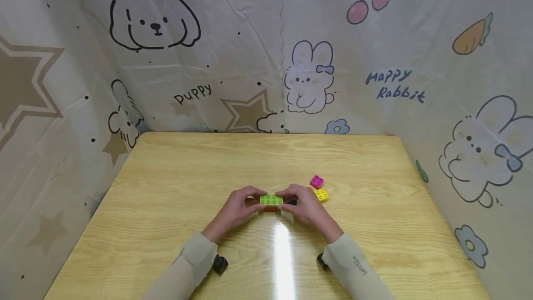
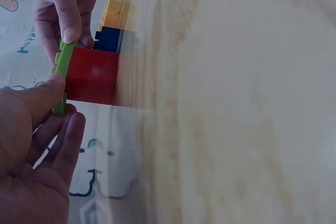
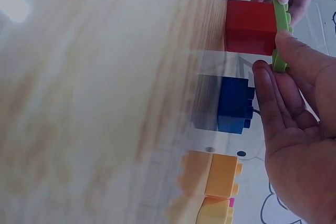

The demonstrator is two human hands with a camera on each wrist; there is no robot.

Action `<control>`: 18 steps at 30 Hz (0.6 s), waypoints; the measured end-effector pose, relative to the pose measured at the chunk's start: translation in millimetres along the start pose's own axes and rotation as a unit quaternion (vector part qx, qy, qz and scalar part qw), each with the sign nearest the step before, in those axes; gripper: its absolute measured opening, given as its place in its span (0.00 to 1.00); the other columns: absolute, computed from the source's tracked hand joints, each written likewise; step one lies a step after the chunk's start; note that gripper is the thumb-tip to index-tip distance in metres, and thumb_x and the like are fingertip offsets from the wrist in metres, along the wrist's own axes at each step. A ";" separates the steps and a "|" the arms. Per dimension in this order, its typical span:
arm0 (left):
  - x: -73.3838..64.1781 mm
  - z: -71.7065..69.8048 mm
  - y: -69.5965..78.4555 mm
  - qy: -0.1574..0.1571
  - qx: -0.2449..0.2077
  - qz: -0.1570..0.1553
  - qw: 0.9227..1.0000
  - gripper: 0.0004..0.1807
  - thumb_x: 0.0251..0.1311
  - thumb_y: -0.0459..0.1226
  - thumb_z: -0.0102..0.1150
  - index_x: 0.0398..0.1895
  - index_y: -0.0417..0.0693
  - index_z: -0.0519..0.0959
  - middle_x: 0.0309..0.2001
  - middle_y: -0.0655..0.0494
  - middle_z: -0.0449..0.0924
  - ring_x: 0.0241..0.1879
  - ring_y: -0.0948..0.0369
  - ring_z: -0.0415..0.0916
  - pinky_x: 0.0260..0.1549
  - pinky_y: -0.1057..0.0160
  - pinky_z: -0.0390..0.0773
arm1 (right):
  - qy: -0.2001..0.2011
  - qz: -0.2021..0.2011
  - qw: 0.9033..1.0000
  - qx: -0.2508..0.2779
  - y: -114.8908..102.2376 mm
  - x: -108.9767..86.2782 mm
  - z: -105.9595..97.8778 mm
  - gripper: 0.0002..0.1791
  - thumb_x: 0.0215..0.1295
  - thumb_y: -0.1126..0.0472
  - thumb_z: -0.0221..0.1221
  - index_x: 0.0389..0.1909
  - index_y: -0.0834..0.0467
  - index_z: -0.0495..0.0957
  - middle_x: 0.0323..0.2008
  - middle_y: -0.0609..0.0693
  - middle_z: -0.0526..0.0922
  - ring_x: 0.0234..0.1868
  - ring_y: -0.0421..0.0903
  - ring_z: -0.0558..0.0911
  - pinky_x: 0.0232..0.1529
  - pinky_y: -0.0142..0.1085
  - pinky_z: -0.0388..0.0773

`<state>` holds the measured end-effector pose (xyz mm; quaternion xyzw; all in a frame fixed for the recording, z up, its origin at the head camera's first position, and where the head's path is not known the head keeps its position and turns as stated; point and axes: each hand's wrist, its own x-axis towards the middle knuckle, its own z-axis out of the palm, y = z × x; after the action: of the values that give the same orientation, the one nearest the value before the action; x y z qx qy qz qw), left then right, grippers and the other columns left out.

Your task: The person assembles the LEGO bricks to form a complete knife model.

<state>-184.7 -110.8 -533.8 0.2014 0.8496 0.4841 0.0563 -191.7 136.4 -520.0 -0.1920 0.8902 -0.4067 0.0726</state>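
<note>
The red block stands on the table, and the green block lies across the top of it, extending past it at both ends. Whether the studs below are joined, one cannot tell.

The left hand, to the left of the red block, pinches one end of the green block between thumb and fingers; the right hand, to the right of it, pinches the other end in the same way. Probably both ends are held so that the green block remains level, and the overhang gives the fingertips room to grasp from below.

The blue block stands apart, just to the right of the red block. Farther to the right of it are the yellow block and the pink block, seemingly kept aside to leave space for the hands.
</note>
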 end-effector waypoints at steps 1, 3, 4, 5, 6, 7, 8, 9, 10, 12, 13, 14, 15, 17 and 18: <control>0.4 -0.2 0.6 -0.001 0.004 0.000 1.000 0.16 0.66 0.34 0.69 0.56 0.49 0.84 0.50 0.54 0.85 0.50 0.59 0.83 0.52 0.61 0.85 | 0.000 -0.002 1.000 -0.002 0.1 0.2 -0.3 0.18 0.63 0.62 0.73 0.54 0.52 0.87 0.40 0.43 0.85 0.41 0.37 0.84 0.47 0.36 0.85; 1.3 -0.6 1.7 -0.005 0.015 -0.002 1.000 0.16 0.66 0.35 0.69 0.57 0.49 0.84 0.50 0.55 0.85 0.50 0.60 0.82 0.52 0.61 0.85 | -0.003 -0.003 1.000 -0.004 0.3 0.3 -1.0 0.18 0.63 0.62 0.73 0.54 0.52 0.87 0.41 0.43 0.85 0.41 0.37 0.84 0.48 0.36 0.85; 1.6 -1.0 2.5 -0.007 0.022 -0.003 1.000 0.16 0.66 0.35 0.69 0.57 0.50 0.84 0.50 0.56 0.84 0.49 0.60 0.82 0.52 0.61 0.85 | -0.003 -0.003 1.000 -0.004 0.5 0.3 -1.2 0.18 0.63 0.62 0.72 0.55 0.52 0.87 0.41 0.43 0.85 0.42 0.37 0.84 0.48 0.36 0.86; 2.1 -1.3 3.4 -0.008 0.029 -0.005 1.000 0.17 0.66 0.35 0.69 0.57 0.50 0.84 0.50 0.56 0.84 0.49 0.60 0.82 0.52 0.60 0.85 | -0.004 -0.003 1.000 -0.003 0.4 0.2 -1.5 0.18 0.63 0.62 0.72 0.55 0.52 0.87 0.42 0.43 0.85 0.42 0.38 0.84 0.48 0.36 0.86; 2.6 -1.6 4.2 -0.009 0.036 -0.005 0.999 0.17 0.66 0.36 0.69 0.57 0.50 0.84 0.50 0.57 0.84 0.49 0.61 0.82 0.52 0.60 0.85 | -0.004 -0.004 1.000 -0.002 0.4 0.1 -1.8 0.18 0.64 0.61 0.72 0.55 0.52 0.87 0.42 0.44 0.85 0.42 0.38 0.84 0.48 0.36 0.86; 2.9 -1.9 5.0 -0.010 0.043 -0.003 0.999 0.17 0.67 0.36 0.68 0.58 0.50 0.84 0.50 0.57 0.84 0.49 0.61 0.82 0.51 0.60 0.85 | -0.004 -0.003 1.000 -0.001 0.4 0.0 -2.1 0.18 0.64 0.61 0.72 0.55 0.51 0.87 0.42 0.44 0.85 0.42 0.38 0.84 0.48 0.36 0.86; 3.3 -2.0 5.7 -0.011 0.049 -0.001 0.999 0.17 0.67 0.36 0.68 0.58 0.50 0.84 0.50 0.57 0.84 0.49 0.61 0.82 0.51 0.59 0.85 | -0.003 -0.004 1.000 -0.001 0.6 -0.2 -2.3 0.18 0.64 0.61 0.72 0.55 0.51 0.87 0.43 0.44 0.85 0.43 0.39 0.85 0.48 0.36 0.86; 3.4 -2.2 6.5 -0.012 0.054 -0.001 0.998 0.17 0.67 0.36 0.68 0.58 0.50 0.84 0.50 0.57 0.84 0.49 0.61 0.82 0.52 0.59 0.85 | -0.001 -0.008 1.000 -0.003 0.8 -0.6 -2.4 0.18 0.64 0.61 0.72 0.55 0.51 0.87 0.43 0.44 0.86 0.43 0.39 0.85 0.48 0.37 0.86; 3.5 -2.2 7.0 -0.012 0.057 0.000 0.998 0.17 0.67 0.36 0.68 0.58 0.50 0.84 0.50 0.57 0.84 0.49 0.61 0.82 0.52 0.59 0.85 | -0.001 -0.012 1.000 -0.004 0.8 -0.9 -2.6 0.19 0.64 0.61 0.72 0.55 0.52 0.87 0.44 0.45 0.86 0.43 0.40 0.85 0.48 0.37 0.86; 2.9 -2.1 7.8 -0.012 0.059 0.002 0.998 0.17 0.67 0.36 0.68 0.58 0.49 0.84 0.50 0.56 0.84 0.49 0.60 0.83 0.52 0.58 0.85 | -0.003 -0.025 1.000 -0.009 1.1 -2.0 -3.2 0.19 0.64 0.61 0.72 0.56 0.52 0.86 0.45 0.46 0.86 0.44 0.42 0.85 0.49 0.38 0.86; 2.4 -2.0 8.0 -0.011 0.058 0.002 0.998 0.17 0.67 0.36 0.68 0.58 0.49 0.84 0.50 0.55 0.84 0.49 0.60 0.83 0.52 0.58 0.85 | -0.004 -0.032 0.999 -0.012 1.4 -2.6 -3.7 0.20 0.64 0.61 0.72 0.57 0.52 0.86 0.46 0.46 0.86 0.45 0.43 0.85 0.49 0.39 0.86; 1.8 -1.9 8.3 -0.010 0.056 0.000 0.998 0.17 0.67 0.36 0.69 0.57 0.48 0.84 0.50 0.55 0.84 0.49 0.59 0.83 0.52 0.58 0.85 | -0.006 -0.040 0.999 -0.014 1.6 -3.4 -4.3 0.20 0.64 0.62 0.72 0.57 0.53 0.85 0.47 0.47 0.86 0.46 0.44 0.85 0.50 0.41 0.86; 1.4 -1.9 8.2 -0.009 0.055 -0.002 0.998 0.17 0.66 0.36 0.69 0.57 0.48 0.84 0.50 0.55 0.84 0.49 0.59 0.83 0.52 0.58 0.86 | -0.007 -0.045 0.999 -0.013 1.4 -4.3 -5.5 0.21 0.64 0.62 0.72 0.58 0.53 0.85 0.47 0.48 0.86 0.46 0.46 0.85 0.51 0.42 0.86; 0.5 -1.8 7.9 -0.009 0.054 -0.003 0.999 0.16 0.66 0.36 0.69 0.57 0.49 0.84 0.51 0.54 0.84 0.50 0.59 0.83 0.52 0.58 0.86 | -0.007 -0.050 0.999 -0.007 1.6 -6.9 -9.1 0.22 0.64 0.62 0.71 0.60 0.55 0.84 0.48 0.49 0.86 0.48 0.48 0.85 0.53 0.45 0.85; 0.3 -1.8 7.3 -0.009 0.055 -0.001 0.998 0.16 0.67 0.36 0.69 0.57 0.49 0.84 0.51 0.54 0.84 0.50 0.59 0.83 0.52 0.58 0.86 | -0.005 -0.048 0.999 -0.002 2.4 -8.3 -11.2 0.22 0.65 0.63 0.71 0.60 0.56 0.83 0.48 0.50 0.86 0.49 0.49 0.85 0.54 0.47 0.85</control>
<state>-183.4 -108.8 -526.6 0.2079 0.8746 0.4348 0.0536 -188.0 148.9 -514.7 -0.2368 0.8804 -0.4070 0.0571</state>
